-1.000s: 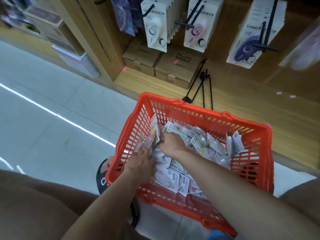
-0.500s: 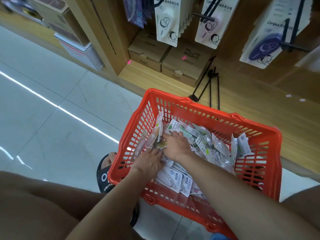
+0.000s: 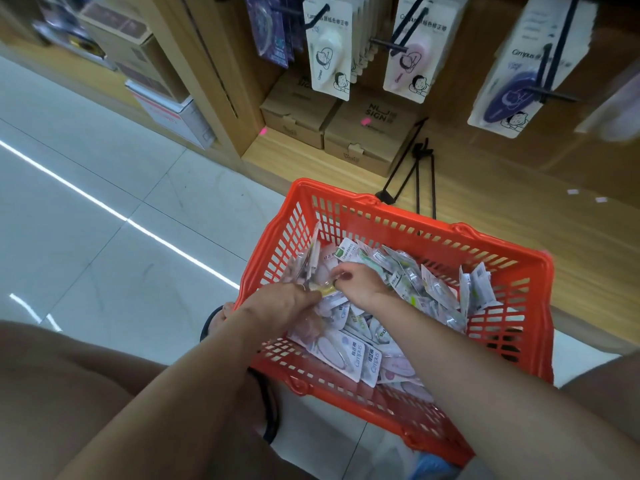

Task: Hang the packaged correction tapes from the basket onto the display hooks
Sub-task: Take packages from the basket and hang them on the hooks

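Two hands in the orange basket [image 3: 540, 271]. Left hand [image 3: 282, 301] grips upright packs [image 3: 306, 261]; right hand [image 3: 356, 284] (nearer the pile) pinches a yellowish pack [image 3: 325, 290] btwn them.

"Campus" showing on hanging correction tape cards [image 3: 530, 60] and basket packs [image 3: 360, 355], "NU SIGN" showing on cardboard box [image 3: 374, 133]
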